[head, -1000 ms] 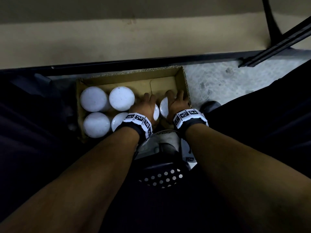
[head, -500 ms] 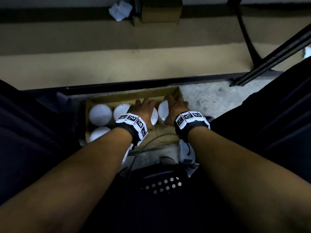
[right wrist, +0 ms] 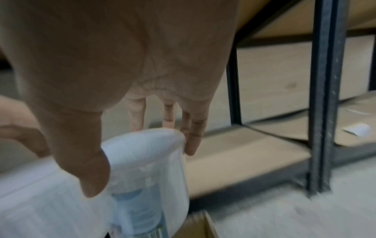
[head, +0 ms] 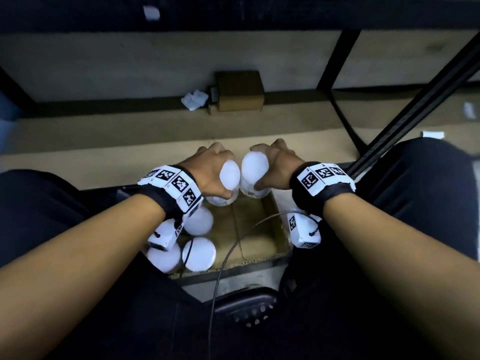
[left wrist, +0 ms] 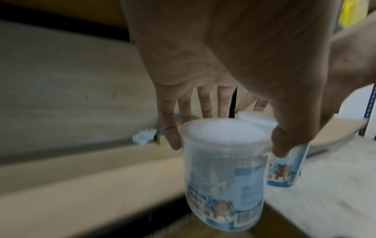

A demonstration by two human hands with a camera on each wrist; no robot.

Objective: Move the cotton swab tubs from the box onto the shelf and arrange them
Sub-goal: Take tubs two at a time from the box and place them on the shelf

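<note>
Each of my hands holds a clear cotton swab tub with a white lid, lifted above the cardboard box (head: 275, 211). My left hand (head: 211, 168) grips one tub (head: 230, 176) by the lid rim; the left wrist view shows this tub (left wrist: 221, 169) with its blue bear label, pinched between fingers and thumb. My right hand (head: 276, 162) grips the second tub (head: 254, 168), and its lid (right wrist: 142, 153) fills the lower right wrist view. Three more tubs (head: 198, 253) stand in the box's left half. The low wooden shelf board (head: 104, 152) lies just beyond the hands.
A small brown carton (head: 240, 90) and crumpled white paper (head: 193, 100) sit at the shelf's back. Black metal uprights (right wrist: 323, 96) of the rack stand to the right. A thin cable (head: 226, 255) loops over the box. My dark-clothed knees flank the box.
Both hands have lifted their tubs up out of the right side of the box and carried them toward the shelf. The head view has tilted up, showing more of the shelf.
</note>
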